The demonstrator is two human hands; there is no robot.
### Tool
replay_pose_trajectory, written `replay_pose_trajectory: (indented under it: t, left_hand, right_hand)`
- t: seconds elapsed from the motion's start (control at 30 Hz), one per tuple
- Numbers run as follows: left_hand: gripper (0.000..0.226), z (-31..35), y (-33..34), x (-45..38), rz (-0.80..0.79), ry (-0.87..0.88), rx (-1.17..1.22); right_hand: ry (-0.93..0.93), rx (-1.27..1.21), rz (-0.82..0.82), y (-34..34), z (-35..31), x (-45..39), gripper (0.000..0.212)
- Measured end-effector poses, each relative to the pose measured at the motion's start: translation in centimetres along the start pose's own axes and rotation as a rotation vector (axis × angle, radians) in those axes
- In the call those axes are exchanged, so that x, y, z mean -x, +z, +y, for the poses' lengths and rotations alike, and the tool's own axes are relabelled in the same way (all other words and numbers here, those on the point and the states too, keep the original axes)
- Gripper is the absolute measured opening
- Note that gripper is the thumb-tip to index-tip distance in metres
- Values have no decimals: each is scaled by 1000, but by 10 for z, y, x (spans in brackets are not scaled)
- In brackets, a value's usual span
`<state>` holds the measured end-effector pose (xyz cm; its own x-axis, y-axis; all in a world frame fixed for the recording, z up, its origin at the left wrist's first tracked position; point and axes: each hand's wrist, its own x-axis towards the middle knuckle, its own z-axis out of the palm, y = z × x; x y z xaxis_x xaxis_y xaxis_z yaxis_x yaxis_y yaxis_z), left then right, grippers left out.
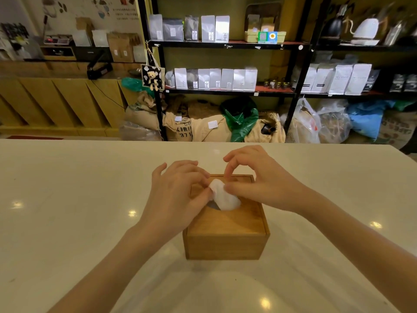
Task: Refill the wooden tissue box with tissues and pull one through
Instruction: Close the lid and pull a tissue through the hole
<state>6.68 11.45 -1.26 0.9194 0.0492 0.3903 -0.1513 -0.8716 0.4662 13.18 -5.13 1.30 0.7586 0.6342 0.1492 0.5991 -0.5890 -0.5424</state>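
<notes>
Head view: a white tissue (222, 197) is being pinched by the left hand (180, 190) and the right hand (259, 181), both grips clamped on it, above the wooden tissue box (225, 240); it should be pulled up slowly.

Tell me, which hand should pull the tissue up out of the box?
Probably the right hand: its thumb and finger already pinch the tissue poking from the wooden box slot. The left hand only touches its edge.
</notes>
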Motion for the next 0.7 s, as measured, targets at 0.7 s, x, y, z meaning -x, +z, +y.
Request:
replay_pose_trajectory:
  t: [0.7]
  left_hand:
    - [75,6,-7,10,-251,-66,-90]
  right_hand:
    - [15,260,125,-1,-2,21,18]
